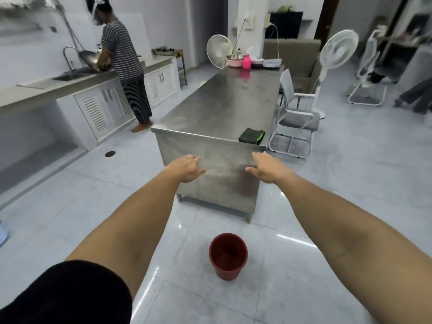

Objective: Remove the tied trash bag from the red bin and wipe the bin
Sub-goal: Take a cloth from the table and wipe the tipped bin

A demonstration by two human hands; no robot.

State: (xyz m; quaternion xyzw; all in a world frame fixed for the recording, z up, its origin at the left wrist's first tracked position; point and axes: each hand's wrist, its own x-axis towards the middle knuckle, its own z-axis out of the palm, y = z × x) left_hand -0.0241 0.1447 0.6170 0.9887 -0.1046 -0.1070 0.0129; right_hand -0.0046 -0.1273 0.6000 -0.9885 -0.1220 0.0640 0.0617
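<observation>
The red bin (228,256) stands upright on the tiled floor below and between my outstretched arms, and its inside looks bare, with no bag in it. No trash bag shows anywhere in view. A folded dark cloth with a green edge (251,136) lies on the near right corner of the steel table (224,101). My left hand (187,168) and my right hand (266,168) are held out flat, palms down, in front of the table's end panel, fingers spread, each holding nothing.
Another person in a striped shirt (121,54) washes a wok at the sink counter on the left. A white chair (295,118) and a standing fan (334,57) stand right of the table. A pink bottle (246,61) and bowls sit at the table's far end.
</observation>
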